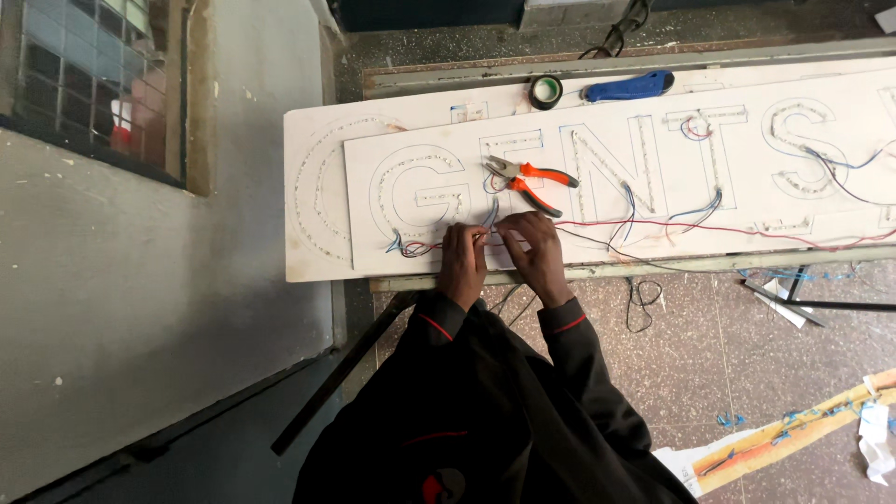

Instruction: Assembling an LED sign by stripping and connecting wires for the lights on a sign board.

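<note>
Both the left hand [463, 261] and right hand [534, 250] are pinching thin red and blue wires [492, 235] between them, the strands running left-right along the white sign board [317, 187].

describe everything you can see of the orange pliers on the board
The pliers have orange-sleeved handles with dark ends and grey metal jaws. They lie flat on the white sign board, jaws pointing left and slightly parted, handles spread apart toward the right. They rest between two outlined letter shapes, over thin wires. Neither the left hand nor the right hand touches them; both are nearer the board's front edge.
</note>
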